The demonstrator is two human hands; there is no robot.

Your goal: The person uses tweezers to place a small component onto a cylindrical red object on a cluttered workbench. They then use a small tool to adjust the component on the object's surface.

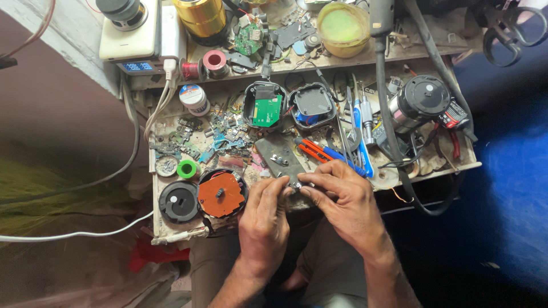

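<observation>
My left hand (264, 219) and my right hand (341, 201) meet at the front edge of a small cluttered workbench (171, 228). Their fingertips pinch a small metallic part (294, 185) between them. The part lies at the near end of a dark flat plate (278, 157) that has small screws on it. Just beyond my right hand lie red-handled cutters (313, 149) and a blue-handled tool (342, 158). An orange round circuit board in a black casing (221, 194) sits to the left of my left hand.
Two open black casings (263, 105) (311, 105) lie behind, one with a green board. A heap of small circuit boards (220, 134), a green tape ring (186, 169), a black round cover (178, 201), a solder spool (214, 60), a yellow bowl (343, 27) and a black cylindrical device (421, 101) crowd the bench.
</observation>
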